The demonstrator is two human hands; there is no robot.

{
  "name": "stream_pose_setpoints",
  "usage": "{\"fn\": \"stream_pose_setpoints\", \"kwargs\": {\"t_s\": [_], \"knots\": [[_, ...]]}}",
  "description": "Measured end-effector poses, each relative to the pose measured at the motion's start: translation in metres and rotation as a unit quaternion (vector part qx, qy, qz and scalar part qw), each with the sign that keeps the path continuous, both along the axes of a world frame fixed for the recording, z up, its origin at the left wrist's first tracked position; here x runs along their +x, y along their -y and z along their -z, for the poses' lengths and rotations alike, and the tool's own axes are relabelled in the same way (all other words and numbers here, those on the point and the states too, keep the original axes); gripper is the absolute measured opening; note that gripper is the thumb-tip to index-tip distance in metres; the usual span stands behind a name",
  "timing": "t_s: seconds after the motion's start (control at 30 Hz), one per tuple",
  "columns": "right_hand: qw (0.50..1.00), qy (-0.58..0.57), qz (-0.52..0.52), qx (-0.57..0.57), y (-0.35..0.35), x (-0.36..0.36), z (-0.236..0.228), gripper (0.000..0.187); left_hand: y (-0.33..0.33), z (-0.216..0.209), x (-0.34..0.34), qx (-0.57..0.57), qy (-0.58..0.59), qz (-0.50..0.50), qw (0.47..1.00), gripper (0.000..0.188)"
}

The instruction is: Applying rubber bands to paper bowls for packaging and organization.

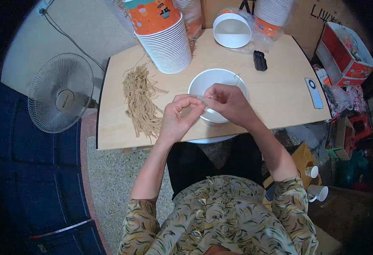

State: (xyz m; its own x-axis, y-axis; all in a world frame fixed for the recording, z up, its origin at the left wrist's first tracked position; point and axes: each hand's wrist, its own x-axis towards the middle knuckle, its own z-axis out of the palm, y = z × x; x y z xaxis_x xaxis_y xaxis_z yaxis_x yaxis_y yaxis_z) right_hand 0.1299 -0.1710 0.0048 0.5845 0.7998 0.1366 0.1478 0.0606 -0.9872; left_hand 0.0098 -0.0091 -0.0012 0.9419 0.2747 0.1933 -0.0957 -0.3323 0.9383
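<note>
i see my left hand point(180, 117) and right hand point(231, 104) meet at the fingertips over the white bowl point(202, 81), right of the tan strands point(142, 102); i can't tell what they grip. i'd pinch lightly, wrists steady.

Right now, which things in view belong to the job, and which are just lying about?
Likely in the job:
white bowl by the left hand and right hand
tan strings
stacked paper tubs

Seemingly just lying about:
fan
black object
pale-blue device
white mug
</note>
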Motion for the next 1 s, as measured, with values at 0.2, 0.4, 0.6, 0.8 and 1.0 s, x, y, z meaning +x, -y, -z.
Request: {"fn": "stream_pose_setpoints", "kwargs": {"t_s": [0.2,0.4,0.6,0.8,1.0], "knots": [[0.99,0.133,0.046,-0.033,-0.001,-0.007,-0.002,0.013,0.001,0.004,-0.001,0.06,0.026,-0.012,0.998,0.01],[0.986,0.135,0.096,-0.034,-0.002,-0.009,0.005,0.012,0.004,0.007,-0.002,0.075,0.038,-0.014,0.996,0.01],[0.989,0.118,0.084,-0.037,-0.003,-0.007,0.006,0.014,0.001,0.009,0.001,0.078,0.037,-0.018,0.996,0.011],[0.995,0.069,0.072,-0.004,0.001,0.0,0.005,0.013,0.0,0.008,0.0,0.014,0.023,-0.013,1.0,0.007],[0.991,0.099,0.012,-0.091,0.007,0.002,-0.003,0.016,0.001,0.005,0.002,0.041,0.038,-0.001,0.998,0.008]]}}
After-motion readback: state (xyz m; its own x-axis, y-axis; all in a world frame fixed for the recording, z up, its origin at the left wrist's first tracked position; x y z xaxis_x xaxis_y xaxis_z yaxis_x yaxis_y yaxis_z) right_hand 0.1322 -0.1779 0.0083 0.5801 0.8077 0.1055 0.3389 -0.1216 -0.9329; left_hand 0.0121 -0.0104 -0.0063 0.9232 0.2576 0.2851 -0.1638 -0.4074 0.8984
